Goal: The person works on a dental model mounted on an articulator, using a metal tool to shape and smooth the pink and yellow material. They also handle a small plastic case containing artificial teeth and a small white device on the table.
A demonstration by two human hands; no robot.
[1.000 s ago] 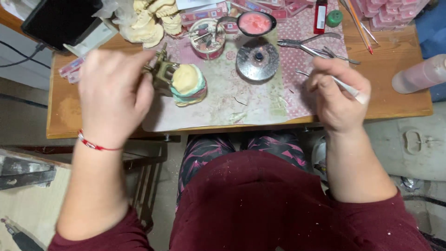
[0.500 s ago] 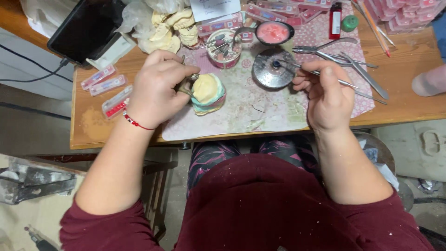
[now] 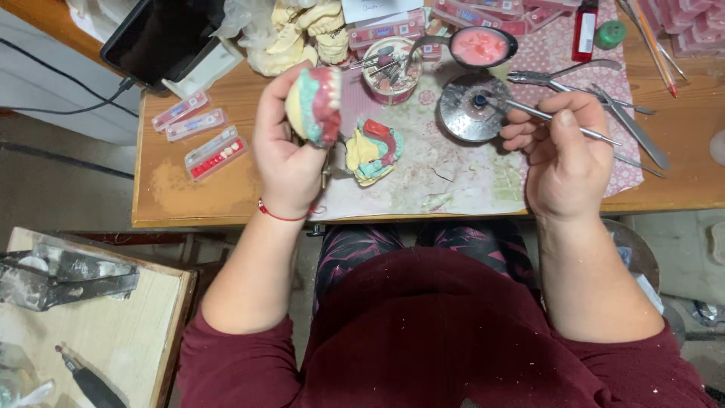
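Left hand grips the dental cast raised above the surface, right hand pinches a thin metal tool over the round tin; a loose grip likely drops the cast.

A cream plaster dental model, its arch built up in red and teal wax, is held raised above the bench's front edge in the left hand, waxed face turned toward the camera. A slim metal instrument, gripped pen-style in the right hand, slants across the bench's middle with its tip resting on a round silvery metal dish near the rear edge.
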